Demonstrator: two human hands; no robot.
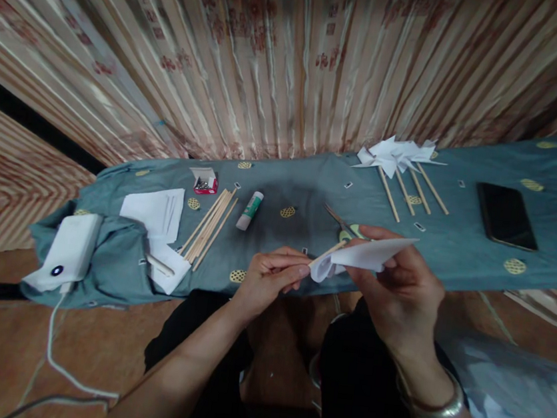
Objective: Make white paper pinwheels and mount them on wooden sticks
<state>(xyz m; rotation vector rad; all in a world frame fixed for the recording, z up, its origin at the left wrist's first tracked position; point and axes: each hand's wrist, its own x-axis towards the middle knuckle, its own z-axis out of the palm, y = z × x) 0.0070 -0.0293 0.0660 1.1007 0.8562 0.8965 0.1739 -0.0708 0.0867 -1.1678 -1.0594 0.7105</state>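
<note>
My right hand [402, 290] grips a folded white paper shape [368, 254] with a thin wooden stick [330, 248] behind it, held just above the near edge of the cloth-covered table [455, 246]. My left hand [271, 276] pinches the curled left tip of the same paper with finger and thumb. Scissors [344, 224] with green handles lie on the cloth just beyond my hands.
On the cloth lie a glue stick [249, 210], a bundle of wooden sticks [210, 225], white paper sheets [155, 212], a small red box of pins [204, 181], finished paper pinwheels on sticks [399, 159], a dark phone [506, 215] and a white power bank [70, 252] with a cable. A curtain hangs behind.
</note>
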